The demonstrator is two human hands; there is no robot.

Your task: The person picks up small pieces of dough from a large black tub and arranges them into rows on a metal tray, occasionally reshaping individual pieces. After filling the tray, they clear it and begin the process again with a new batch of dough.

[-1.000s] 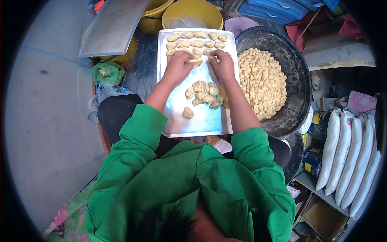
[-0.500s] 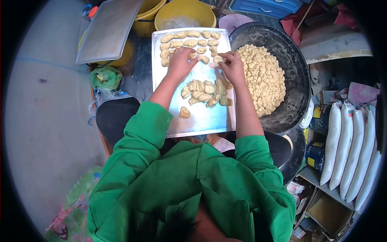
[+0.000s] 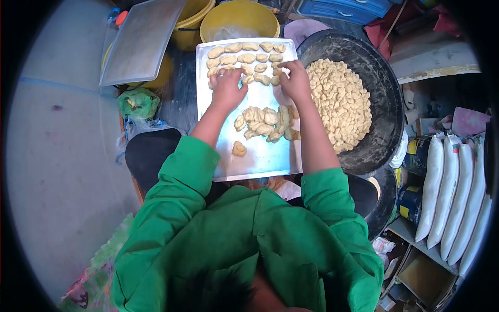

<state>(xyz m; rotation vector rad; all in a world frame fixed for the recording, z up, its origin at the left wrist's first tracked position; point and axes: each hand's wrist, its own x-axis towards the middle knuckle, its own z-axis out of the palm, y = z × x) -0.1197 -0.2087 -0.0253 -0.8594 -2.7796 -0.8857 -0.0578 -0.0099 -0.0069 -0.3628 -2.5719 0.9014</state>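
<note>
A metal tray (image 3: 244, 165) lies before me with rows of twisted dough pieces (image 3: 250, 46) on its far half. My left hand (image 3: 227, 89) is over the left end of the nearest row, its fingers spread and touching dough pieces there. At the right end of the rows, my right hand (image 3: 295, 82) has its fingers closed on a dough piece (image 3: 277, 69), partly covered by the fingertips. Nearer to me a loose pile of dough pieces (image 3: 264, 122) sits mid-tray, partly behind my right wrist. One single dough lump (image 3: 239, 149) rests below the pile.
A large black tub (image 3: 382, 114) on the right holds a heap of small dough pieces (image 3: 340, 104). Yellow buckets (image 3: 239, 21) stand behind the tray. A flat lid or tray (image 3: 143, 41) leans at the left. Long white packages (image 3: 439, 187) are stacked at far right.
My left hand has shifted left and slightly toward me, uncovering dough near its thumb. My right hand has moved a little away from me along the right column.
</note>
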